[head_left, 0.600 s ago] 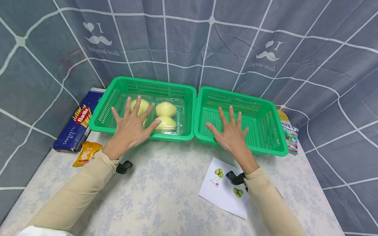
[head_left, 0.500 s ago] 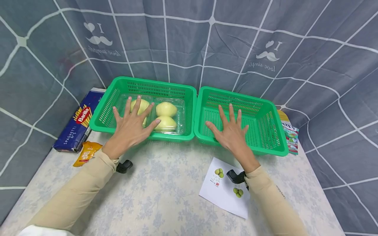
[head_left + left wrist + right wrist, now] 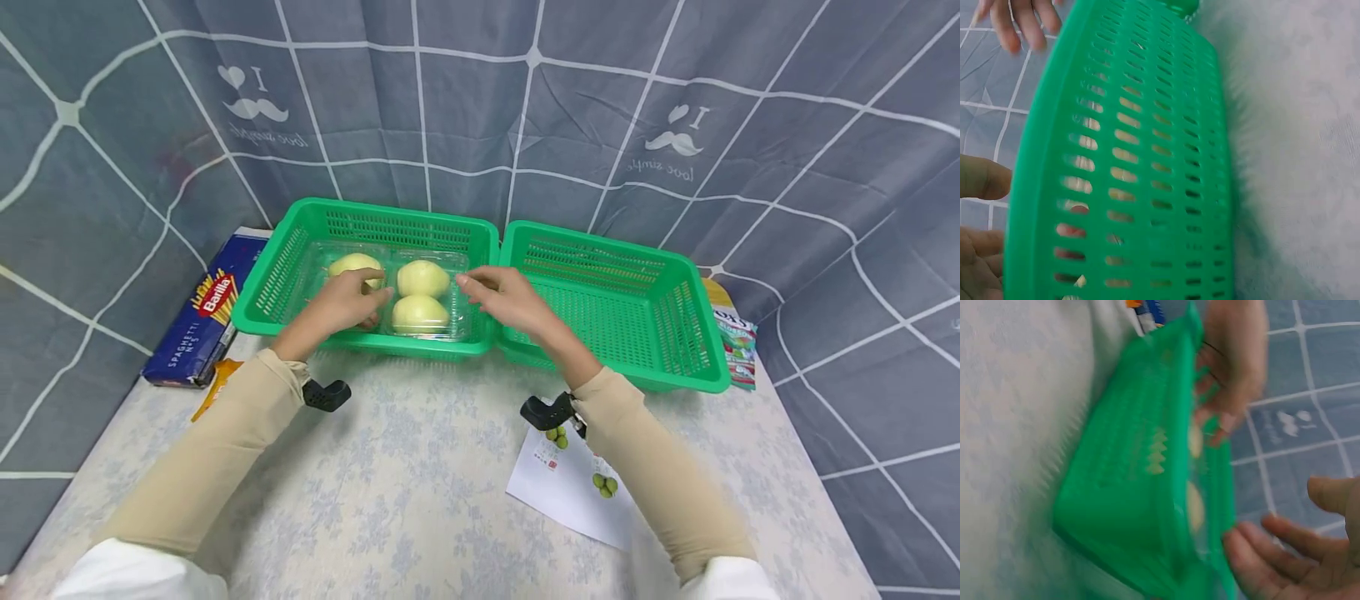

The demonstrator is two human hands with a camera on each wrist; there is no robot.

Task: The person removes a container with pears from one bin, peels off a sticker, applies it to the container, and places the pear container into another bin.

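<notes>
Two clear plastic boxes of pale yellow fruit stand side by side in the left green basket. My left hand is over the left box, its fingers bent downward and partly covering the fruit. Near the right edge of the right box, which shows two fruits, hovers my right hand with thumb and fingers apart. In the right wrist view the right hand has nothing between its fingers. The basket wall hides much of the left hand in the left wrist view.
A second green basket adjoins on the right. On the left lie a blue spaghetti box and an orange packet. A colourful packet stands at the far right. White paper with fruit pictures lies in front.
Both hands were spread flat over the two baskets. The right hand has moved left to the left basket; the left hand's fingers have bent down over the left box.
</notes>
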